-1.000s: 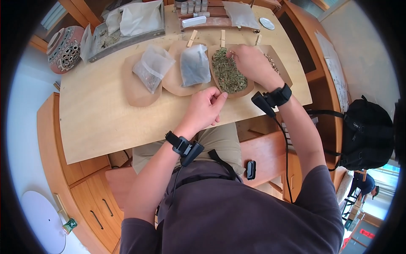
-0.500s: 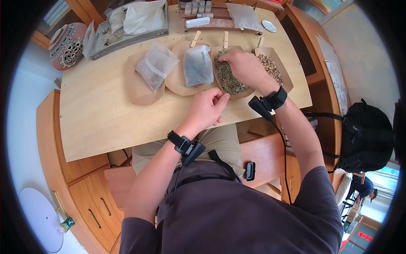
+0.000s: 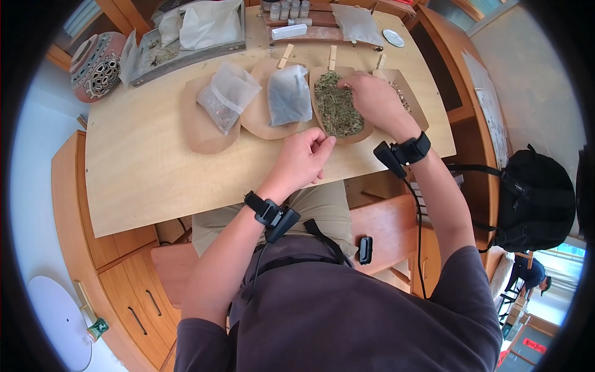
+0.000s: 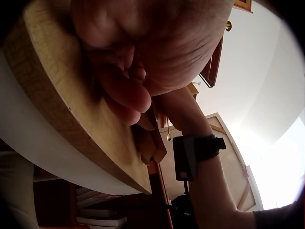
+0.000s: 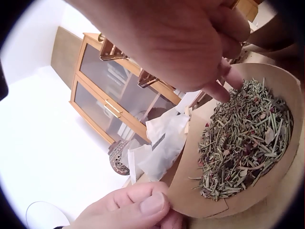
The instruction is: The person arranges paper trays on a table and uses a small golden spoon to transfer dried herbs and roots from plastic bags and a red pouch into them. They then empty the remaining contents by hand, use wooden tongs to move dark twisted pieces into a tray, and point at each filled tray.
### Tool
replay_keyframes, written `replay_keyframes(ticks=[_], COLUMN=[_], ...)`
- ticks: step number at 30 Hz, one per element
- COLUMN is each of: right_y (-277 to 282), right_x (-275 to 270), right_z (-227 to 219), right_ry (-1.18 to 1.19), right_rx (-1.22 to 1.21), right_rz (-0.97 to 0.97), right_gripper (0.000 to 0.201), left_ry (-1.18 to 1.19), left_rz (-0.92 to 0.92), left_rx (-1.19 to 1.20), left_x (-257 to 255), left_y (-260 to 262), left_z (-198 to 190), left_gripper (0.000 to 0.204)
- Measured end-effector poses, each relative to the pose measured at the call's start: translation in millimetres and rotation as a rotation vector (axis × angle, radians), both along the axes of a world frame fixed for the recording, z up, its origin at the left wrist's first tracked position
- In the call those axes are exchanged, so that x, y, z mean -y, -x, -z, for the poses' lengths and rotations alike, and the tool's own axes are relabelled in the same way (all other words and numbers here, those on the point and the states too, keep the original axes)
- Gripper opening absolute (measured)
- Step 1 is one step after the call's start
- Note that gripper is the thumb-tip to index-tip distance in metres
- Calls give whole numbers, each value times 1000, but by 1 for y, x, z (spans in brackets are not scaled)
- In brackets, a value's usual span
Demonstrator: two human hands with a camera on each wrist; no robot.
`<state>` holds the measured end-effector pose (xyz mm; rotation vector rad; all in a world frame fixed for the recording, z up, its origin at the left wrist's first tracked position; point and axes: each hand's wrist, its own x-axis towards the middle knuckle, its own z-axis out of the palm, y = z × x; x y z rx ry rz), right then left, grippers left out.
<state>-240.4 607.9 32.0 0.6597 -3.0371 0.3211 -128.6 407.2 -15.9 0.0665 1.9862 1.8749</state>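
A brown paper tray (image 3: pixel 367 131) full of dried green herbs (image 3: pixel 336 111) lies on the table before me. My left hand (image 3: pixel 297 158) pinches its near edge between thumb and curled fingers, as the right wrist view shows. Over the herbs' far right side is my right hand (image 3: pixel 379 102), palm down. Two of its fingertips (image 5: pixel 233 78) reach down and touch the herbs at the tray's far end; its thumb is hidden. Red and pale bits show among the chopped stems. Partly behind the right hand is another paper tray (image 3: pixel 419 115) with small brown-and-white pieces.
Left of the herbs, a filled translucent bag (image 3: pixel 289 96) and a second bag (image 3: pixel 229 96) lie on paper trays. Wooden clothespins (image 3: pixel 333 57) stand at the trays' far ends. Farther back are a grey tray (image 3: pixel 186 66), a wooden rack (image 3: pixel 322 34) with small jars, and a patterned pot (image 3: pixel 96 68).
My right hand first moves leftward over the herbs, then back right, its fingertips shifting along their far end. My left hand keeps its place at the tray's near edge.
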Motion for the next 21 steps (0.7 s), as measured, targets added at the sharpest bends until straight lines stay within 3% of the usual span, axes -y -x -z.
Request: replay_keyframes(ticks=[10, 16, 19, 21], right_y=[-22, -11, 3, 5], right_x=[-10, -56, -109, -130], right_z=[-2, -48, -43, -36], right_ry=[50, 269, 21, -18], right_rx=[51, -191, -199, -125], right_rz=[-56, 188, 370, 453], right_gripper=[32, 28, 35, 38], left_ry=[10, -25, -46, -74], left_rz=[9, 12, 8, -4], left_rx=[-1, -18, 5, 22], left_x=[0, 1, 0, 0], left_y=[0, 0, 1, 1], left_z=[2, 9, 10, 9], left_gripper=[31, 32, 33, 32])
